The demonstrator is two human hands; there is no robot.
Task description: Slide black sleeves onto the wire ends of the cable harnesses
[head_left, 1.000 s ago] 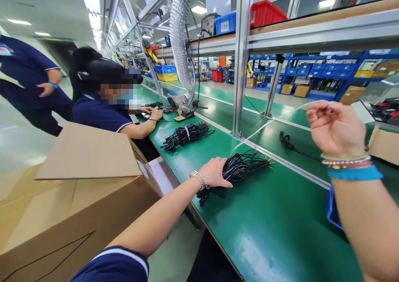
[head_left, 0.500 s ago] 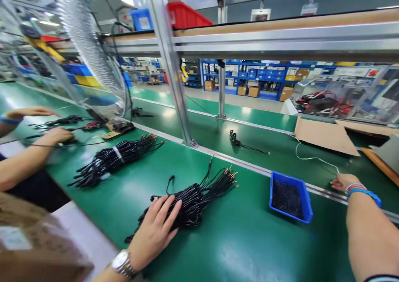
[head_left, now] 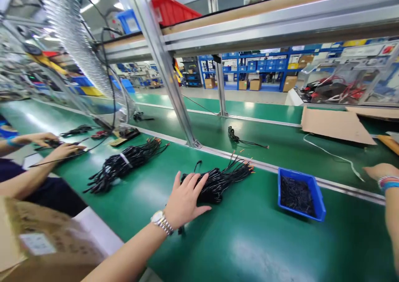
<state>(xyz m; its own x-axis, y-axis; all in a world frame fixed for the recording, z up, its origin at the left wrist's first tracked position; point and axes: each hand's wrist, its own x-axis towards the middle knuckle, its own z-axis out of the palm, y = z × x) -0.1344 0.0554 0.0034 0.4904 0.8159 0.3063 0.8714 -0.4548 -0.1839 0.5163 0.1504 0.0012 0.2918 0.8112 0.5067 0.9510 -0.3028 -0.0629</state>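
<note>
Resting left hand, grip released, on black cable bundle; blue tray holds black cable pieces; right hand open.

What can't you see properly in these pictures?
In the head view:
The wire bundle: the left hand covers part of it.
The right hand: cut off by the right edge.
The black bits in the blue bin: too small to tell what they are.
The box label: blurred.

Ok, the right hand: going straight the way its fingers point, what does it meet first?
Probably the white cable lying on the green workbench just ahead of the right hand, though depth is hard to judge.
</note>
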